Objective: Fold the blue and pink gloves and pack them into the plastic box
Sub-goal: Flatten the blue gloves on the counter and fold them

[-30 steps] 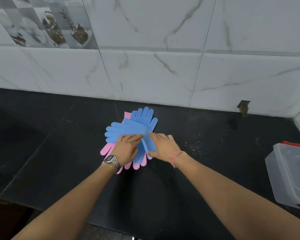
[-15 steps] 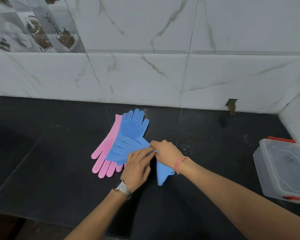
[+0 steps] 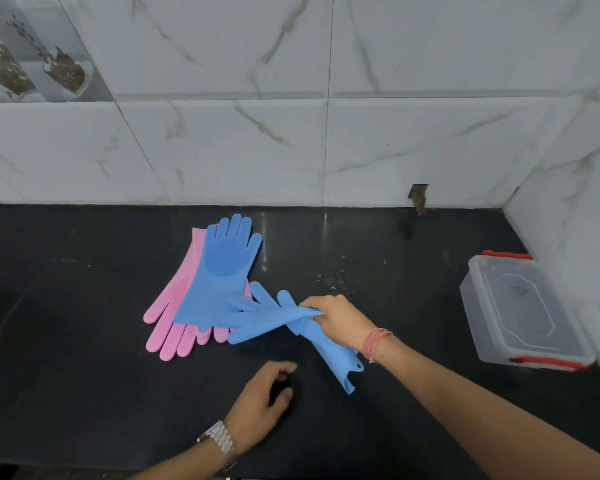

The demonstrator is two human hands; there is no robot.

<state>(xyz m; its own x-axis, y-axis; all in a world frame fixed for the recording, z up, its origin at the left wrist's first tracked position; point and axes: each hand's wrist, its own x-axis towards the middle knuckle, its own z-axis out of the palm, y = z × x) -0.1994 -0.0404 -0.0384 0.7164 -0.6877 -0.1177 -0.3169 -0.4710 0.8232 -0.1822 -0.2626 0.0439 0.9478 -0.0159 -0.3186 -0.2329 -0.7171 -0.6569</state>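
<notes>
The right hand (image 3: pixel 340 318) pinches a twisted blue rubber glove (image 3: pixel 291 323) at its middle; the left hand (image 3: pixel 262 400) hovers loosely open, holding nothing.

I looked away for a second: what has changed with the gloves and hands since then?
The right hand has pulled one blue glove off the pile toward the right and keeps its grip on it. The left hand let go and drew back, empty. The other blue glove, pink gloves and closed box stayed put.

Bare counter (image 3: pixel 378 271) between gloves (image 3: pixel 219 282), box (image 3: pixel 520 313)
</notes>
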